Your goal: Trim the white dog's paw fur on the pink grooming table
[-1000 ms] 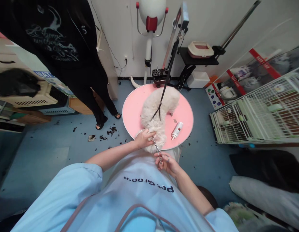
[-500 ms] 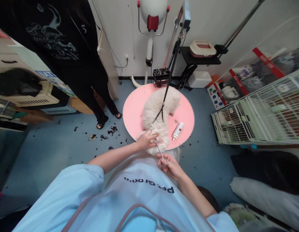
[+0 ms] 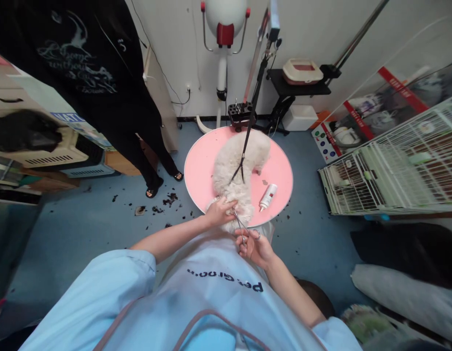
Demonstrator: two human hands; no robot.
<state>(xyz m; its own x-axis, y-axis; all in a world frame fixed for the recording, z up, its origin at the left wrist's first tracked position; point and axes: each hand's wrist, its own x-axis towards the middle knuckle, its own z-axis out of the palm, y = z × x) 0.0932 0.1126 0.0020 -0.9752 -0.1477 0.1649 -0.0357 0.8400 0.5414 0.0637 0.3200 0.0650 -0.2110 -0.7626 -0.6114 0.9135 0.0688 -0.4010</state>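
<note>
A white, curly-coated dog (image 3: 226, 168) is on the round pink table (image 3: 197, 161), its head end towards me. My left hand (image 3: 219, 213) grips the ear on the dog's head, thumb and fingers pressed into the fur beside a pinkish patch. In my right hand (image 3: 255, 247) is a metal hemostat (image 3: 241, 225), its ringed handles spread apart and its short tip at that patch, close to my left fingertips. Fur and fingers hide the very tip. A black grooming loop (image 3: 242, 163) lies around the dog. The white squeeze bottle (image 3: 268, 197) rests on its side, right of the dog.
A person in black clothes (image 3: 120, 107) stands at the left of the table. Behind it are a stand dryer (image 3: 225, 29) and a black tool holder (image 3: 240, 113). Wire cages (image 3: 394, 170) stand at the right. Dark hair clumps (image 3: 170, 199) are scattered on the floor.
The hemostat's handles have spread apart, and my right fingers have opened with them. My left hand stays on the dog's ear. The view has shifted slightly.
</note>
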